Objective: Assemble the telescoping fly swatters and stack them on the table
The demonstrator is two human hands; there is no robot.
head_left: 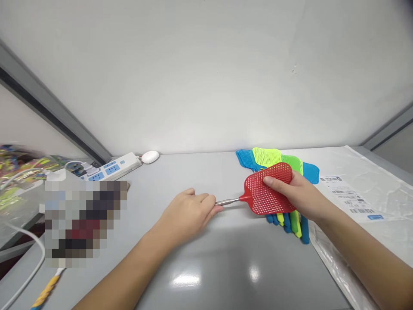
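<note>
A red fly swatter (263,193) with a mesh head and a thin metal rod is held between both hands over the grey table (226,258). My right hand (298,191) grips the red mesh head from the right, fingers curled over its top edge. My left hand (190,211) is closed around the handle end of the metal rod (229,201). Under the red head lies a fanned stack of blue, green and yellow fly swatters (277,161), with their handles sticking out toward me.
A white power strip (111,168) and a small white oval device (150,156) lie at the back left. Clear plastic bags with printed labels (355,193) cover the right side. White cables and colourful packets (19,172) crowd the left edge. A white wall stands behind.
</note>
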